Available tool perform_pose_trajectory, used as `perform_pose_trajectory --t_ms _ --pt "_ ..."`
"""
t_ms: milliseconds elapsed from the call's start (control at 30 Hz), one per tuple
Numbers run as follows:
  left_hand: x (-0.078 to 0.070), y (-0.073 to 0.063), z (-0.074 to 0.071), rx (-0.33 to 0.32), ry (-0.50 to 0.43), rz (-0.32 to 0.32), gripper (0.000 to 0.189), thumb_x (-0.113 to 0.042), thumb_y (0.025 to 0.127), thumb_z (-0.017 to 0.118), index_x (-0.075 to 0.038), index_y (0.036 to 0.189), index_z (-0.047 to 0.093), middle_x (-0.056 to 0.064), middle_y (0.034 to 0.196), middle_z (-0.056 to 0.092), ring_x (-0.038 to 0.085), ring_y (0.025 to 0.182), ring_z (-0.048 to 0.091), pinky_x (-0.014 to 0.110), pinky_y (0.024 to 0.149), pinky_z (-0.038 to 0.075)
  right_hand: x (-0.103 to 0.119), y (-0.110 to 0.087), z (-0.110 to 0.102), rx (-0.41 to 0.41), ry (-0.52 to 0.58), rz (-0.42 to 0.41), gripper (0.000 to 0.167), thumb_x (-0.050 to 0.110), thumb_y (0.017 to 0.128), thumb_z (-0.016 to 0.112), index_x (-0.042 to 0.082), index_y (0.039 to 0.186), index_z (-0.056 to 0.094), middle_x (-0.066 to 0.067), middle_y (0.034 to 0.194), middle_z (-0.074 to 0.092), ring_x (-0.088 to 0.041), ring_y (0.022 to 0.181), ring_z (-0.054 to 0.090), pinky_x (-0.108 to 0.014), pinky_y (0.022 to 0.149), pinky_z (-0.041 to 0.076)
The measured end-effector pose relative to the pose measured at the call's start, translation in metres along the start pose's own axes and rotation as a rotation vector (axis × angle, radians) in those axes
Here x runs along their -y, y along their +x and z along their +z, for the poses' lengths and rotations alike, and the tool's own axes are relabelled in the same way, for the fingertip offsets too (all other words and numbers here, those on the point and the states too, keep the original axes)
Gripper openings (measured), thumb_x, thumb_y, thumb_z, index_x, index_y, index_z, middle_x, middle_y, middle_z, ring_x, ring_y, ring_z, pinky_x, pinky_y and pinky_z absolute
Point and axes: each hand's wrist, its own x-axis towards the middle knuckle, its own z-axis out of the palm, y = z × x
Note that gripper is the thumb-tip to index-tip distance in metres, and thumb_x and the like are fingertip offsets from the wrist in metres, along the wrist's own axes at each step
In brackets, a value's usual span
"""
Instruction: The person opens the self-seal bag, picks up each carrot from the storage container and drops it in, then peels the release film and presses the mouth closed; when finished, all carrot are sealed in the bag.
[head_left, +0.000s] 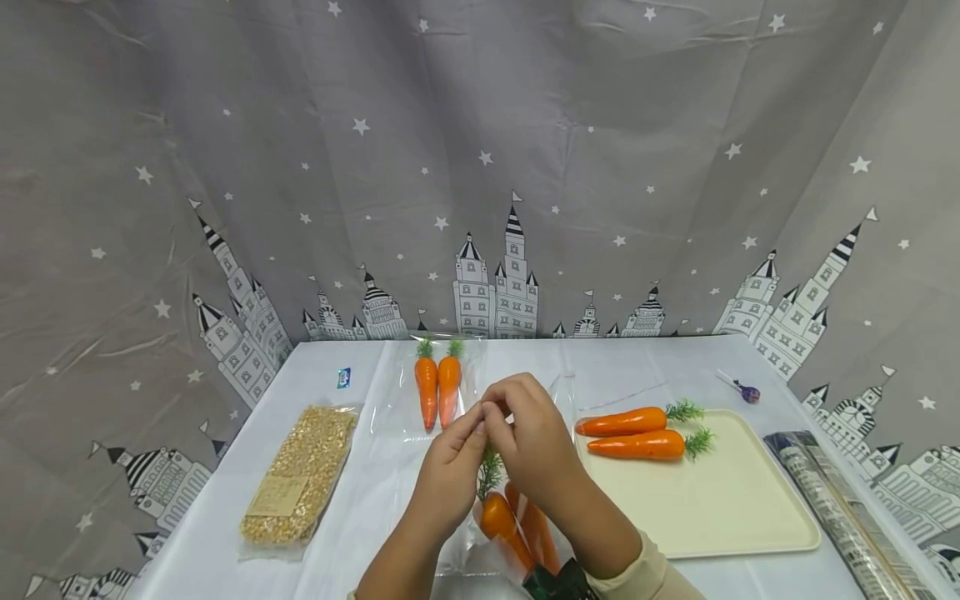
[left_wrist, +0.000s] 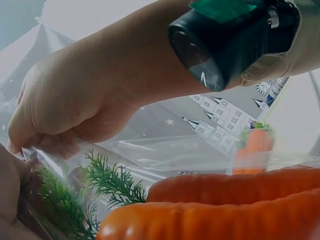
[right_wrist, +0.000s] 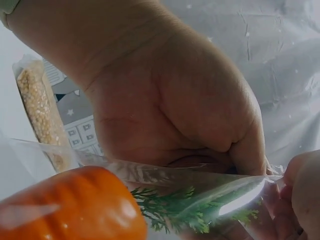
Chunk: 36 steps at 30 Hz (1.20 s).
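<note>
Two orange toy carrots (head_left: 498,518) with green tops lie inside a clear plastic bag (right_wrist: 240,197) under my hands. My left hand (head_left: 448,471) pinches the upper edge of this bag between thumb and fingers. Right beside it, my right hand (head_left: 536,442) pinches the same edge, the fingertips of both hands nearly meeting. In the left wrist view, the green carrot tops (left_wrist: 115,180) show through the film just below the pinched edge. Whether the bag's mouth is sealed cannot be made out.
Another clear bag with two carrots (head_left: 426,385) lies at the back. Two loose carrots (head_left: 637,445) rest on a cream tray (head_left: 735,500) at right. A bag of corn kernels (head_left: 300,467) lies left. A small blue packet (head_left: 343,378), a lollipop (head_left: 748,392) and a long wrapped roll (head_left: 832,500) lie farther out.
</note>
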Motion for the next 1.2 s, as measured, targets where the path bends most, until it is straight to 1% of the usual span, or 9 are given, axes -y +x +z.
perform_pose_trajectory --t_ms 167,300,400,533,600,800,900,1033,1200 --pt "0.002 0.0 0.0 -0.009 0.021 0.032 0.044 -0.024 0.113 0.047 -0.008 0.153 0.052 0.006 0.156 0.054 0.024 0.145 0.051 0.031 0.113 0.045 -0.001 0.001 -0.003 -0.007 0.055 0.043 0.003 0.011 0.103 0.063 0.009 0.102 0.065 0.0 0.1 0.061 -0.01 0.089 0.061 -0.021 0.071 0.058" --pt "0.002 0.0 0.001 -0.013 -0.002 0.023 0.043 -0.022 0.112 0.047 -0.008 0.153 0.053 0.005 0.156 0.055 0.022 0.144 0.053 0.029 0.112 0.046 -0.001 0.003 -0.005 -0.008 0.073 0.059 0.004 0.012 0.103 0.062 0.01 0.101 0.066 0.002 0.099 0.061 -0.009 0.09 0.059 -0.024 0.075 0.057" --pt "0.001 0.001 0.001 -0.005 -0.034 0.011 0.042 -0.019 0.113 0.046 -0.01 0.153 0.053 0.004 0.154 0.057 0.021 0.138 0.059 0.028 0.11 0.048 -0.002 0.004 -0.007 -0.011 0.079 0.084 0.004 0.013 0.104 0.062 0.011 0.102 0.066 0.003 0.099 0.062 -0.008 0.091 0.059 -0.027 0.08 0.057" --pt "0.0 0.003 0.001 0.019 -0.098 -0.005 0.041 -0.017 0.114 0.044 -0.015 0.154 0.053 0.004 0.15 0.061 0.021 0.128 0.067 0.029 0.106 0.053 -0.005 0.005 -0.009 -0.008 0.121 0.143 0.003 0.014 0.105 0.062 0.013 0.105 0.065 0.004 0.101 0.063 -0.007 0.094 0.061 -0.03 0.085 0.058" --pt "0.0 0.003 0.0 0.028 -0.123 -0.014 0.041 -0.016 0.114 0.043 -0.017 0.154 0.053 0.004 0.149 0.062 0.021 0.125 0.069 0.031 0.104 0.054 -0.005 0.006 -0.01 -0.004 0.153 0.175 0.003 0.015 0.106 0.061 0.013 0.106 0.064 0.005 0.1 0.063 -0.008 0.093 0.063 -0.03 0.083 0.059" --pt "-0.001 0.002 -0.001 0.036 -0.15 -0.045 0.041 -0.021 0.114 0.043 -0.02 0.155 0.051 0.0 0.148 0.063 0.02 0.126 0.069 0.031 0.105 0.053 -0.006 0.008 -0.016 -0.006 0.232 0.255 0.005 0.016 0.107 0.058 0.012 0.107 0.062 0.004 0.096 0.064 -0.013 0.085 0.062 -0.027 0.076 0.059" --pt "-0.001 0.001 -0.002 0.032 -0.17 -0.057 0.041 -0.022 0.114 0.042 -0.022 0.154 0.052 -0.001 0.146 0.064 0.02 0.126 0.069 0.032 0.105 0.053 -0.007 0.009 -0.018 -0.019 0.255 0.288 0.005 0.016 0.108 0.057 0.012 0.108 0.061 0.003 0.096 0.065 -0.014 0.085 0.064 -0.027 0.078 0.06" --pt "-0.001 0.001 -0.003 0.022 -0.182 -0.075 0.04 -0.023 0.115 0.041 -0.023 0.153 0.052 0.0 0.145 0.066 0.022 0.126 0.069 0.032 0.105 0.054 -0.01 0.01 -0.02 -0.038 0.288 0.317 0.004 0.014 0.108 0.056 0.012 0.109 0.06 0.001 0.098 0.066 -0.013 0.09 0.066 -0.027 0.085 0.061" --pt "-0.001 0.0 -0.005 0.011 -0.182 -0.093 0.042 -0.028 0.115 0.041 -0.02 0.154 0.051 0.002 0.145 0.065 0.023 0.128 0.068 0.031 0.105 0.053 -0.014 0.011 -0.023 -0.073 0.344 0.337 0.004 0.014 0.109 0.055 0.012 0.11 0.058 -0.001 0.098 0.067 -0.014 0.087 0.069 -0.027 0.083 0.062"
